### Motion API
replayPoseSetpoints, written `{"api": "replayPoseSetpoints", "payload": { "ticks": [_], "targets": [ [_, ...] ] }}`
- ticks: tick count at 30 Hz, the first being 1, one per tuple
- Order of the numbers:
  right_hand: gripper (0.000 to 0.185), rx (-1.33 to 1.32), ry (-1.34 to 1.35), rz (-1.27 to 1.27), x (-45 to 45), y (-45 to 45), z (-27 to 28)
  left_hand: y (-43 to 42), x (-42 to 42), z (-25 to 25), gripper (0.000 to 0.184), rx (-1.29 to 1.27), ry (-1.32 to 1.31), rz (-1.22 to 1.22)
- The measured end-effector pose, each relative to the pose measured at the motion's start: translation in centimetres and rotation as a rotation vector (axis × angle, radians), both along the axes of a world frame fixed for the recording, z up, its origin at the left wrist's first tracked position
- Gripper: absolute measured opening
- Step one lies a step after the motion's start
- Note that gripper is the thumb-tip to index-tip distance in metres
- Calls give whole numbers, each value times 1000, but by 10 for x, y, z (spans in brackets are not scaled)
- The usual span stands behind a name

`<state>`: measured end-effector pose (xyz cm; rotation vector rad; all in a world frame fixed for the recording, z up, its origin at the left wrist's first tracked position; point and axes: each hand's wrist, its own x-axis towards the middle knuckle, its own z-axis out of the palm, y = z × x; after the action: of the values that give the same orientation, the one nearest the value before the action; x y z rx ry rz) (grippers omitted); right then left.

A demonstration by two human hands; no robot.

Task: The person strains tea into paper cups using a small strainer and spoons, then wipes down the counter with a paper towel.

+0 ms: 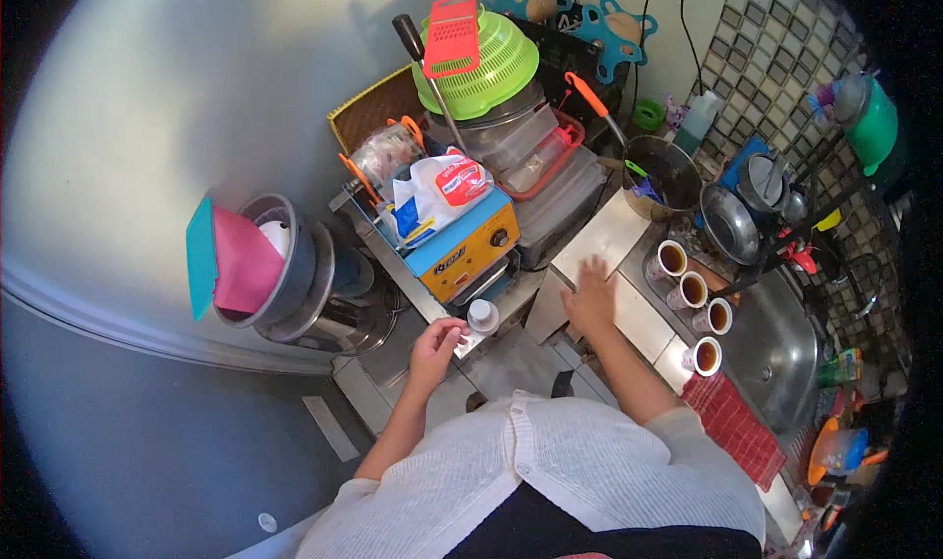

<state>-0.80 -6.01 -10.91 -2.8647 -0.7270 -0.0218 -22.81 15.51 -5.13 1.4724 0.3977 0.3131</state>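
My left hand [432, 355] is at the front corner of the small stand, its fingers curled together just left of a small white round container [482, 315]. Whatever lies between those fingertips, if anything, is too small to make out. My right hand [592, 304] rests with fingers spread over the white tiled counter [643, 318], holding nothing. To its right, several paper cups of brown drink stand along the sink edge; the nearest-placed one is a cup [707, 357] beside a red cloth [732, 426].
A pot [663, 176] with an orange-handled utensil stands beyond my right hand. Behind the left one is a blue and yellow machine [462, 254] with a plastic packet on top. The metal sink [776, 348] lies right; stacked pots [329, 284] stand left.
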Motion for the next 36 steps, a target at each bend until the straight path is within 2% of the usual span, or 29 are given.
{"api": "replayPoseSetpoints", "payload": {
  "ticks": [2,5,7,8,10,13,15,18,20,22,23,25,27,29,31,33,34,35,36],
  "targets": [
    [73,24,-24,79,22,19,-2,-4,3,-5,20,-14,-13,-25],
    [78,-82,-75,182,54,29,11,-6,6,-3,19,-23,-43,-63],
    [78,-299,-47,38,73,15,38,-9,6,6,19,0,-8,-38],
    [78,-297,-48,35,83,8,47,-9,5,7,18,6,-6,-20],
    [78,-460,33,-90,104,-3,61,-10,3,4,18,-3,-16,-8],
    [79,-455,144,-121,137,-2,63,-17,-1,-3,19,1,-10,-1],
    [74,-417,100,-130,140,-10,65,-24,1,-9,20,16,-2,-16],
    [66,-413,181,-40,136,-32,84,-37,11,-14,20,2,28,-64],
    [60,-145,206,154,123,-60,120,-49,25,-14,22,-48,42,-126],
    [51,66,211,345,128,-93,123,-60,41,-10,22,-41,76,-182],
    [51,60,221,324,127,-116,125,-66,49,-8,23,-29,110,-219],
    [41,426,546,368,109,-165,164,-79,66,-3,24,20,85,-279],
    [31,528,704,242,90,-208,195,-93,81,-3,24,63,82,-326],
    [30,569,619,239,77,-248,196,-107,94,-5,24,75,65,-368],
    [34,217,638,216,49,-274,213,-121,105,-9,23,72,76,-425],
    [43,187,422,434,26,-291,188,-137,117,-21,23,63,68,-447],
    [52,122,398,364,12,-291,181,-145,122,-23,23,74,76,-468],
    [52,121,397,358,2,-290,180,-154,128,-25,23,85,81,-486],
    [55,18,267,355,-6,-286,179,-162,134,-22,23,84,79,-491]
  ]
}}
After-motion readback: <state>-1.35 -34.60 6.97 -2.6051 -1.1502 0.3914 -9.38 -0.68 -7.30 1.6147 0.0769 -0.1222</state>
